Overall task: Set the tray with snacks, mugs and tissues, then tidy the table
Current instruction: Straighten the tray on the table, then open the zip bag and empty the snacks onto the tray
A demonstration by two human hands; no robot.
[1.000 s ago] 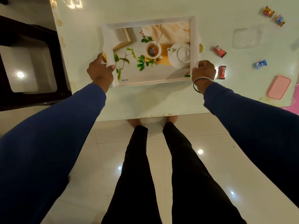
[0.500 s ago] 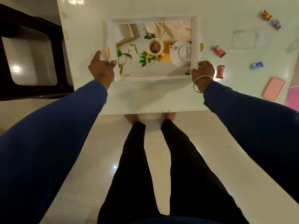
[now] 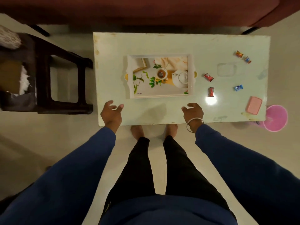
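Note:
A white tray (image 3: 190, 73) printed with a teapot, cup and leaves lies flat on the pale table (image 3: 146, 44), nothing standing in it. My left hand (image 3: 111, 113) hovers near the table's front edge, below the tray's left corner, fingers loosely spread and holding nothing. My right hand (image 3: 193, 112), with a bangle on the wrist, hovers below the tray's right corner, also free. Wrapped candies lie to the right: two red ones (image 3: 208, 77) (image 3: 210, 92), a blue one (image 3: 238, 88), and two more (image 3: 239, 54) (image 3: 248, 60) at the far right.
A clear lid or box (image 3: 226, 69) and a pink box (image 3: 254, 105) lie on the table's right side. A pink bin (image 3: 276, 118) stands off the right front corner. A dark stool (image 3: 63, 82) stands left of the table, a maroon sofa (image 3: 146, 12) behind it.
Both hands have let go of the tray's sides and drawn back toward the table's front edge. The tray stays on the table. The view has risen and pulled back.

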